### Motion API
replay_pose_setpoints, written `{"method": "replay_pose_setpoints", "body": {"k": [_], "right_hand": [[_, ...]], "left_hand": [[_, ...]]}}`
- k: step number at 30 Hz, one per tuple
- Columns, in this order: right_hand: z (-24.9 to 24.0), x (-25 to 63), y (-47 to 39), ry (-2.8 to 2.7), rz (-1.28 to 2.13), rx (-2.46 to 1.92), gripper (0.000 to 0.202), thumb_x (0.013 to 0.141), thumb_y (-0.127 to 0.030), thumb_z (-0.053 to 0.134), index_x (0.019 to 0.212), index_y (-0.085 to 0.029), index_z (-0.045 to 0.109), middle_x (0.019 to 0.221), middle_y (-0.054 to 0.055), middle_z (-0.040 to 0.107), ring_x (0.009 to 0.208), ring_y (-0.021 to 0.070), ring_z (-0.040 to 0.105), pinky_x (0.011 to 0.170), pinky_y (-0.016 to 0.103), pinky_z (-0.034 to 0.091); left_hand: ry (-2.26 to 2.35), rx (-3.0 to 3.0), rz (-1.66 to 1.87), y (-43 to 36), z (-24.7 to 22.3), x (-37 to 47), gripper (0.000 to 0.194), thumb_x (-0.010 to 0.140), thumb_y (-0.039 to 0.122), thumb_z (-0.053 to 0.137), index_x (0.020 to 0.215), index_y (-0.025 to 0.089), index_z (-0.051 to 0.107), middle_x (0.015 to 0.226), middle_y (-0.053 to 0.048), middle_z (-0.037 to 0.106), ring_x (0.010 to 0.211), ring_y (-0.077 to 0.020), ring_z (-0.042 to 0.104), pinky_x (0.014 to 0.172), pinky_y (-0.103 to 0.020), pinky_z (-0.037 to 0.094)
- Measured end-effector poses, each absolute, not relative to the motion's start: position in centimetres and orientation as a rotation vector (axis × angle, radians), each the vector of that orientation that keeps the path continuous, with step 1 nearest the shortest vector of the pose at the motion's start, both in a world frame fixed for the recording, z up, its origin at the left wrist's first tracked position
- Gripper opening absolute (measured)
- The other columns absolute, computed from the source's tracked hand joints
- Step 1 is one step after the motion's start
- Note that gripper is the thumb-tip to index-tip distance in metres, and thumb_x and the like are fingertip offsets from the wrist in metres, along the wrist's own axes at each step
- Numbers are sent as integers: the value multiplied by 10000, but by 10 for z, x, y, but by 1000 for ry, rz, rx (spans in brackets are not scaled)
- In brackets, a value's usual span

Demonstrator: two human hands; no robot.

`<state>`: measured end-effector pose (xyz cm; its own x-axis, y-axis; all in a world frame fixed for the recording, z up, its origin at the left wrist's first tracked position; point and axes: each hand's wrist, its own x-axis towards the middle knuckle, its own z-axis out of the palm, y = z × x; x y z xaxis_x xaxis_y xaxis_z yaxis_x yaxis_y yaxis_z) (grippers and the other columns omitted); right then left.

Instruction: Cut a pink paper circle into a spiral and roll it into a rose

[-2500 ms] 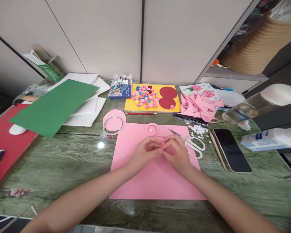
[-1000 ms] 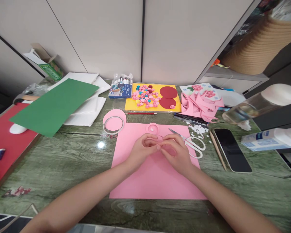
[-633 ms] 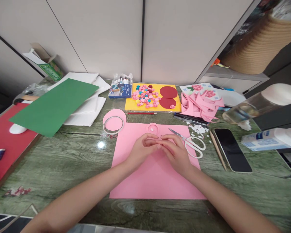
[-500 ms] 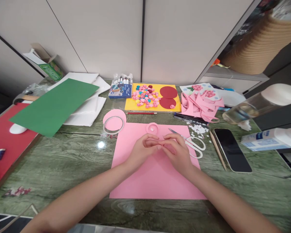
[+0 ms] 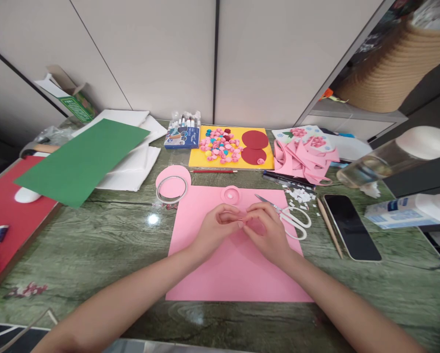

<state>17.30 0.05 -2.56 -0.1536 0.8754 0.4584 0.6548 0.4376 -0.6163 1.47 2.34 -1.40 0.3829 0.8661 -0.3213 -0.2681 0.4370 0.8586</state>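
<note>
Over the pink sheet [image 5: 220, 274], my left hand [image 5: 216, 228] and my right hand [image 5: 267, 228] meet fingertip to fingertip. Both are closed in a pinch on a small pink paper piece [image 5: 244, 219], mostly hidden by the fingers. Just beyond them lies a round pink ring [image 5: 230, 194] with a pale centre. White-handled scissors [image 5: 296, 221] rest beside my right hand, partly over the sheet's right edge. To the left, a roll of tape [image 5: 172, 189] lies on a pink disc [image 5: 173, 171].
Behind are a yellow sheet [image 5: 195, 159] with small curled pieces and red discs, pink paper scraps [image 5: 304, 159], a red pencil [image 5: 214, 171] and a box of markers [image 5: 182, 138]. On the right are white bits [image 5: 301, 195], a phone [image 5: 351, 228] and bottles. Green paper [image 5: 82, 162] lies left.
My fingers have shifted slightly around the small pink piece, the right fingertips turning a little. Everything else stays where it was.
</note>
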Motion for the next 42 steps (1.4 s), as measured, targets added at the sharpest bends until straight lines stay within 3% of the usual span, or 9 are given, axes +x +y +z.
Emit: {"method": "replay_pose_setpoints", "body": {"k": [10,23,30,37,42], "right_hand": [[-29,175,1,-2017,315,-1217,264,873,-150,478,1071,-271,603,998,53,559,974,203,523,814,400,436],[-28,175,0,-1872,322,-1312,23,796,-216,595,797,-237,605,907,31,546,885,202,536,778,423,442],[-29,173,0,-1866,351,-1325,106,754,-235,632,686,-223,552,906,29,554,902,214,538,779,419,442],[-26,174,1,-1889,354,-1311,39,774,-243,627,796,-231,598,930,41,556,939,218,543,806,423,448],[-27,177,2,-1938,190,-1289,94,799,-231,604,886,-256,631,944,41,575,925,215,546,797,430,427]], "left_hand": [[854,882,851,28,-17,12,240,681,173,692,885,163,566,816,-25,677,800,-138,625,781,-279,447],[874,873,838,22,-15,16,210,674,175,697,843,161,575,843,-23,663,818,-129,615,774,-258,457],[844,846,805,19,-13,17,240,645,215,729,828,151,587,805,-29,661,787,-144,622,712,-257,475],[864,785,840,22,-12,15,256,649,208,730,845,167,571,749,-8,681,701,-128,630,663,-244,468],[844,765,844,25,-14,11,269,677,198,708,893,177,548,780,-14,702,690,-134,648,672,-247,461]]}}
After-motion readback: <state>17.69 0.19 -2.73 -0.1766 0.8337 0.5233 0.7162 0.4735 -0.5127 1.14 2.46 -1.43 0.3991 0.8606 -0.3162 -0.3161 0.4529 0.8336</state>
